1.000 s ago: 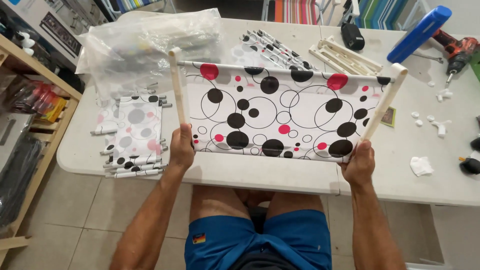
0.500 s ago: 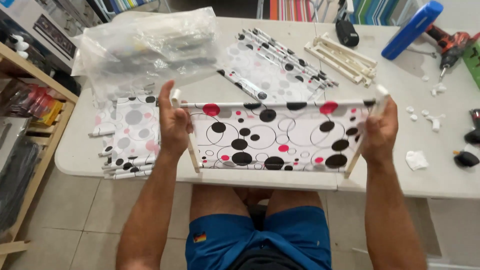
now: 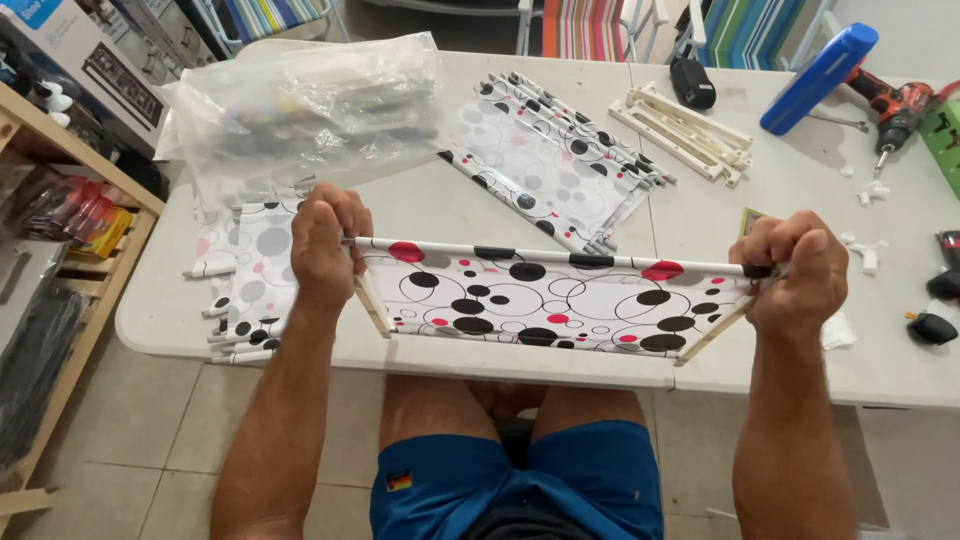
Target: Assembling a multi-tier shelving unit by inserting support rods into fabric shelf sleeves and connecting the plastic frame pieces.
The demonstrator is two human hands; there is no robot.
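Over the near edge of the white counter (image 3: 150, 310), in the head view, the spotted fabric panel (image 3: 545, 300) hung stretched between both fists, long axis running left to right. The left hand (image 3: 325, 245) was closed tight around one end's wooden stick (image 3: 373, 305), the right hand (image 3: 795, 270) clamped on the other end, so neither was nearer. More spotted panels (image 3: 250, 290) lay just left.

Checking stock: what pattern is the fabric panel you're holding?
Head view: fabric panel is white with black and red dots and circles.
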